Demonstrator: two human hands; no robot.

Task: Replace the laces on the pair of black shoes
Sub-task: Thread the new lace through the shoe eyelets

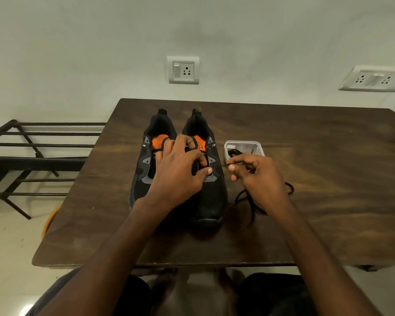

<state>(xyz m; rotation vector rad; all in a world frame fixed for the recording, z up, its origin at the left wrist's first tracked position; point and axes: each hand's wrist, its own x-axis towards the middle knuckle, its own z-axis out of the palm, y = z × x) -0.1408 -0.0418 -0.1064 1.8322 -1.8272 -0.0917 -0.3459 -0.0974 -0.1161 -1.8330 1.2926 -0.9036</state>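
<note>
- Two black shoes stand side by side on the dark wooden desk (306,137), toes toward us; we are working on the right shoe (211,197), while the left shoe (141,179) stands just beside it, touching or nearly so.
- Our left hand (180,176) lies across both shoes, its fingers curled over the eyelet row of the right shoe; the thumb presses at the right edge of the tongue. It braces and grips the upper there, though whether it also pinches a strand of lace we cannot tell.
- Our right hand (260,176) is closed in a pinch on the tip of the black lace (224,165), which runs from the fingertips leftward to an eyelet on the right side of the shoe.
- The slack of this lace (251,201) trails over the desk under and behind the right hand, looping to the near right.
- A small clear container (259,145) sits just right of the shoe, at its far end, with what looks like another coiled black lace inside.
- We judge the step in hand to be drawing the lace through a right-side eyelet. To do it well, we keep the left thumb firm beside the eyelet so the upper does not buckle, pull the tip straight out along the eyelet's axis, and let the slack run free.
- We watch that the trailing loops do not snag on the container or knot.
- The left shoe shows a lace across its orange tongue (159,141); how far it is laced is hidden by the left hand.
</note>
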